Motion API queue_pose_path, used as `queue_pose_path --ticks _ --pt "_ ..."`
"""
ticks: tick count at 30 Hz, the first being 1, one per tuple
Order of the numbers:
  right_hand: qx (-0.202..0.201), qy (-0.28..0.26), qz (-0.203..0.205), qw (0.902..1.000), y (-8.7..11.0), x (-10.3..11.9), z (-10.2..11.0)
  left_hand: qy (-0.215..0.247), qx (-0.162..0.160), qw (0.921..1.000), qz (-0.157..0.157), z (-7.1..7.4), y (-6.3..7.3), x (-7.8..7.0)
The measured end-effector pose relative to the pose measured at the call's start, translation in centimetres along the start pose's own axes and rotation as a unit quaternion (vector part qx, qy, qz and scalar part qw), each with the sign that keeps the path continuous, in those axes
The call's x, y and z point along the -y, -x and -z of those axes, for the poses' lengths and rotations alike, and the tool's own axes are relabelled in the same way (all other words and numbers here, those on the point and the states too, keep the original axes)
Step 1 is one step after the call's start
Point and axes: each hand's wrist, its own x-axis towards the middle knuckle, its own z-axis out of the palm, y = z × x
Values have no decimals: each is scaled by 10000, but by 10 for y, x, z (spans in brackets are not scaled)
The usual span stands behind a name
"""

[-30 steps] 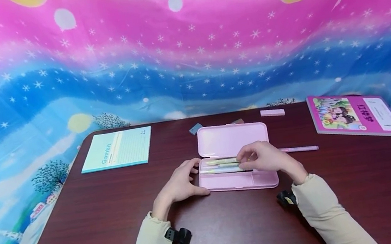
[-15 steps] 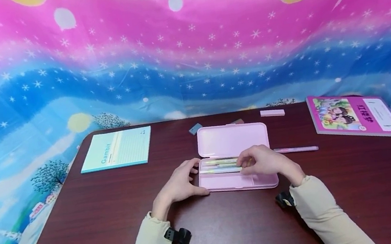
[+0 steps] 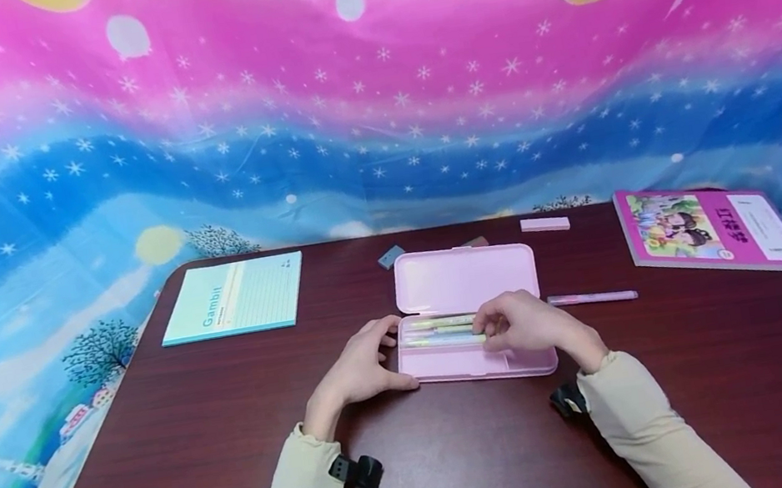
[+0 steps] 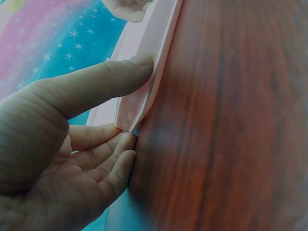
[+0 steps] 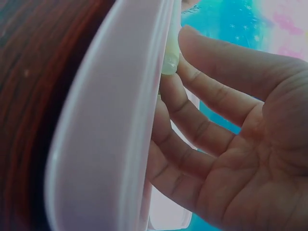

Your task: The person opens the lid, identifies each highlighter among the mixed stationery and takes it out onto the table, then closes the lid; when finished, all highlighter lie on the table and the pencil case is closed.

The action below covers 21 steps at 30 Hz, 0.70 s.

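A pink pencil case [image 3: 455,365] lies with its lid [image 3: 466,277] raised on the dark wooden table. Several slim pens [image 3: 441,322] lie side by side in its rear compartment. My left hand [image 3: 359,364] holds the case's left end, thumb [image 4: 139,65] on the front rim and fingers at the end wall. Over the right part of the case, my right hand [image 3: 524,323] pinches a pale green-ended pen [image 5: 170,65] between thumb and fingers. The hand hides the pens' right ends. Outside the case, a lilac pen [image 3: 596,298] lies to the right.
A mint notebook [image 3: 236,298] lies back left, and a pink picture-covered book [image 3: 711,231] back right. Behind the lid are a blue-grey block [image 3: 390,257], a partly hidden brown block [image 3: 474,242] and a pale pink block [image 3: 545,225]. A patterned cloth [image 3: 356,114] hangs behind the table.
My right hand has shifted slightly toward me and left over the case, uncovering more of the lilac pen. A black tip beside the fingers is no longer visible. My left hand stays put.
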Motion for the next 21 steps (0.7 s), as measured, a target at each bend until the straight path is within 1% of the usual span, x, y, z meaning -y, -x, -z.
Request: queue_pose_path --ticks 4,11,17,21 --pt "38 14 -52 10000 0 2 0 14 -2 10000 -15 0 0 0" --pt "-42 241 119 9996 0 1 1 17 14 10000 -18 1 0 -2" --pt "-313 333 319 9984 2 0 4 -4 10 10000 -64 0 0 0" --pt "-520 142 485 9974 3 -2 6 -4 24 10000 -54 1 1 0"
